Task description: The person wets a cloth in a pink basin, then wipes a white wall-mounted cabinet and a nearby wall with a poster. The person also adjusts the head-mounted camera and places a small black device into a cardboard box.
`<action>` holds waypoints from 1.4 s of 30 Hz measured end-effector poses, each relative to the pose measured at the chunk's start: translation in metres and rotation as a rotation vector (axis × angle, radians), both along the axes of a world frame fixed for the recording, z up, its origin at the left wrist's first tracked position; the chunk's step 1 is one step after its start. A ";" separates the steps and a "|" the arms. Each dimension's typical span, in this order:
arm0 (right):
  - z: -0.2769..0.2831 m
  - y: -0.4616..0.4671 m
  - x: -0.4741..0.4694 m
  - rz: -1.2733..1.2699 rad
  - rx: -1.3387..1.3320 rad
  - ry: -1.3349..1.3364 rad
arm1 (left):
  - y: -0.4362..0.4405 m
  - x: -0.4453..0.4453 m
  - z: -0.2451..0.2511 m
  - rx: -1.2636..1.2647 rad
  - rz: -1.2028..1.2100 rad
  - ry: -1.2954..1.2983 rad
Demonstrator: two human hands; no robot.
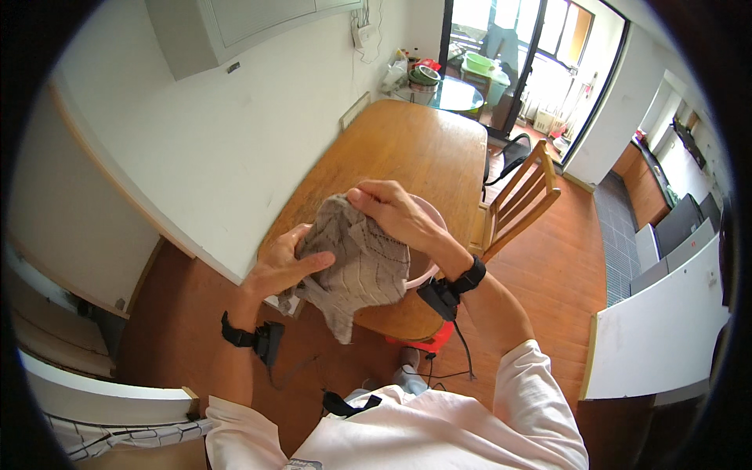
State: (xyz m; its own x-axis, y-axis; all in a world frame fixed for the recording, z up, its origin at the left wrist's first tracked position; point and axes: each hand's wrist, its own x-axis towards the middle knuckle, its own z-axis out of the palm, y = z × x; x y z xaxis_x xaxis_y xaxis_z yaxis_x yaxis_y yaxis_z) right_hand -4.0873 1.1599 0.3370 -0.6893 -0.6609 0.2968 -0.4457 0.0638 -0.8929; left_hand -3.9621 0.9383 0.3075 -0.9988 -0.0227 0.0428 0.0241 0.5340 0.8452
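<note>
Both my hands hold a crumpled grey-brown cloth [358, 264] with dark stitched lines, raised over the near part of a wooden table [411, 147]. My left hand [291, 258] grips its left side, the thumb lying across the front. At the upper edge my right hand [388, 205] pinches the fabric between thumb and fingers. The cloth's lower corner hangs down past the table's near end. Behind the cloth and my right forearm is a pink basin [432, 211], mostly hidden; its contents cannot be made out.
A wooden chair [523, 200] stands at the table's right side. Something red [437, 339] lies under the near end, by my foot and black cables [464, 352]. A white wall [282, 135] borders the table's left. Beyond the far end stands a glass table [461, 94] with bowls [424, 76].
</note>
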 end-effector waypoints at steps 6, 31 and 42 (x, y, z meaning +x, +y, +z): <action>0.010 0.006 0.019 0.035 0.124 0.018 | 0.013 0.005 0.009 0.501 0.020 0.070; 0.035 0.030 0.042 -0.288 0.369 0.777 | -0.013 0.075 0.098 -0.294 0.305 0.308; 0.033 0.023 0.025 0.039 -0.101 0.136 | -0.033 0.053 0.080 -0.545 0.537 0.465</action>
State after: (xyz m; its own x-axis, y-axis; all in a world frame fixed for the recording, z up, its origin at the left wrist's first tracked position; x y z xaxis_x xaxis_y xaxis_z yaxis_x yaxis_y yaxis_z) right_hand -4.0625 1.1830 0.3696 -0.6124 -0.6485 0.4521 -0.5631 -0.0435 -0.8252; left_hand -3.9091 0.9057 0.3877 -0.7385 -0.3398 0.5824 -0.0675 0.8967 0.4375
